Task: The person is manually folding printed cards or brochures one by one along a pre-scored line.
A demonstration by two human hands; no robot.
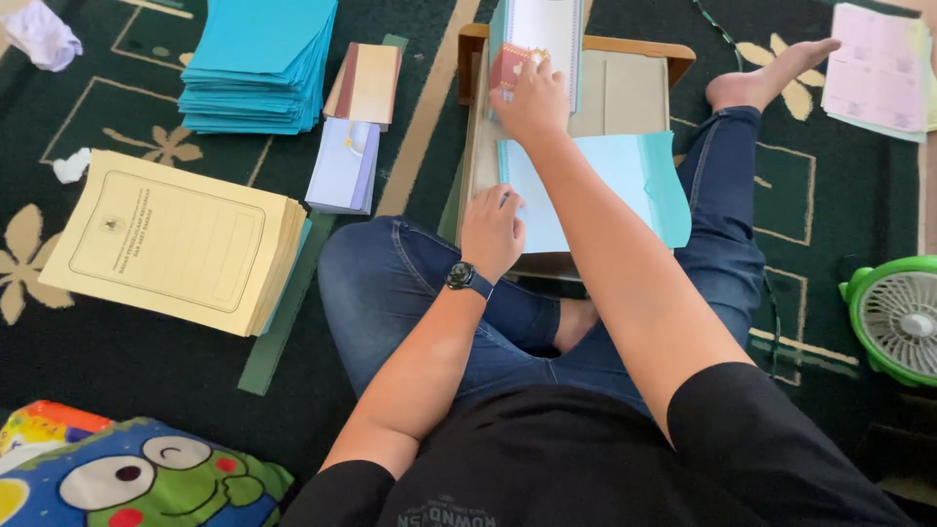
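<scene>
Left hand (491,229), fingers flat, pins a light blue paper cover (625,185) on the small wooden desk (634,93). Right hand (535,98), at 12 o'clock, pinches a small red-patterned card (509,66). Turquoise stack (259,63) at 10 o'clock remains; cream booklet stack (176,239) at 9.

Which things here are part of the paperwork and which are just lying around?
In use: left hand on light blue sheet; right hand at small red card; wooden tray.
Lying about: green fan, cartoon pillow, crumpled paper.
</scene>
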